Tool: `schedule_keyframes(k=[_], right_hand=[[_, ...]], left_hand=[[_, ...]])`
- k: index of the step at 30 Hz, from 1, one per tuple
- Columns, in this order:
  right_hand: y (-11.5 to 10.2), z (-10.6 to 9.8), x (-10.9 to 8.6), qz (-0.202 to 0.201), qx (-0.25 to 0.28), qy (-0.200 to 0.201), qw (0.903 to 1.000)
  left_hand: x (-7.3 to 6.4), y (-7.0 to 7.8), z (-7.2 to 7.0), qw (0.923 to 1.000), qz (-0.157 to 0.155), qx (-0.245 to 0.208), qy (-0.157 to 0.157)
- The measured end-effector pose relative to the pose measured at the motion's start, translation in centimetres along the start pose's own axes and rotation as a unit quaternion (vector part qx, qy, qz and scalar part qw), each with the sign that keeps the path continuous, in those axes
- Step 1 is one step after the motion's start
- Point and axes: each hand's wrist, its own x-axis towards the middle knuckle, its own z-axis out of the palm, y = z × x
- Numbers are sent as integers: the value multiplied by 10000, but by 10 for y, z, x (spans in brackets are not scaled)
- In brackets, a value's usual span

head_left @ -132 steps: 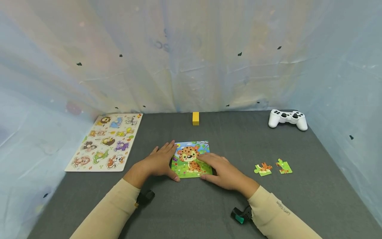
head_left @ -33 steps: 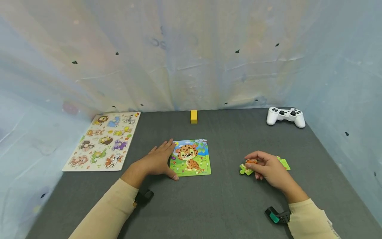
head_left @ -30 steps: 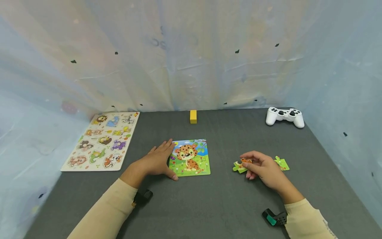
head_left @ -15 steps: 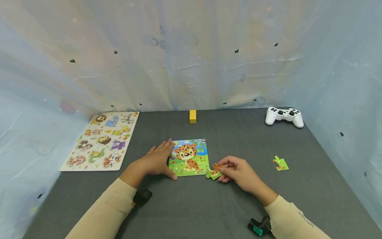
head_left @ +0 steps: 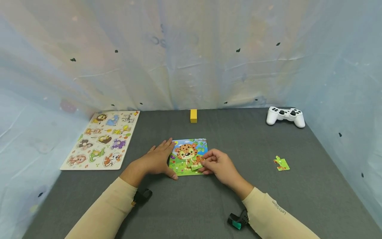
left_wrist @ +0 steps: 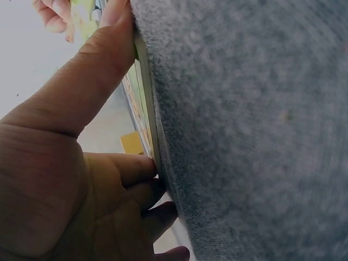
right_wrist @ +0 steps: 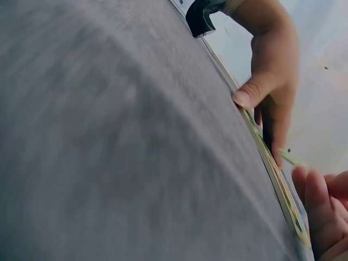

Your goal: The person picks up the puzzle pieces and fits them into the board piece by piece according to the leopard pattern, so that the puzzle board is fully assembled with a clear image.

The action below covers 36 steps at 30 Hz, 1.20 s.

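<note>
The square leopard jigsaw puzzle (head_left: 180, 169) lies in front of me on the grey table. My left hand (head_left: 156, 160), fingers spread, rests along its left side; in the left wrist view the thumb and fingertips touch the puzzle's edge (left_wrist: 145, 98). Between thumb and fingers my right hand (head_left: 222, 168) pinches a green and orange jigsaw piece (head_left: 195, 167) over the lower right of the puzzle. That piece shows edge-on in the right wrist view, raised above the board. Part of the puzzle's right side is hidden behind the right hand.
Another green jigsaw piece (head_left: 282, 164) lies to the right. A white game controller (head_left: 285, 116) sits at the back right, a yellow block (head_left: 193, 116) at the back middle. At the left lies a pale animal puzzle board (head_left: 102, 159). Plastic sheeting (head_left: 209, 73) closes off the back and sides.
My right hand left the puzzle, picked up the nearer of two loose pieces at the right and carried it left over the puzzle. The left hand has stayed at the puzzle's left edge.
</note>
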Motion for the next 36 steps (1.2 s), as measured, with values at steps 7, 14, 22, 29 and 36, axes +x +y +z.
schedule_keyframes(k=[7,14,22,29,36], right_hand=[[0,17,8,140,-76,37,9999],[0,26,12,5,-495,62,9988],[-7,22,2,-793,-2619,598,9600],[-10,19,-9,-2230,-5018,-820,8317],[-8,24,-13,-1990,-5484,-1576,7967]], left_hand=[[0,0,0,10000,9,17,14],[0,-1,0,10000,-28,41,18],[-1,2,-1,10000,-38,-49,42],[0,2,2,9999,-53,-15,110],[1,0,3,9999,-78,37,105]])
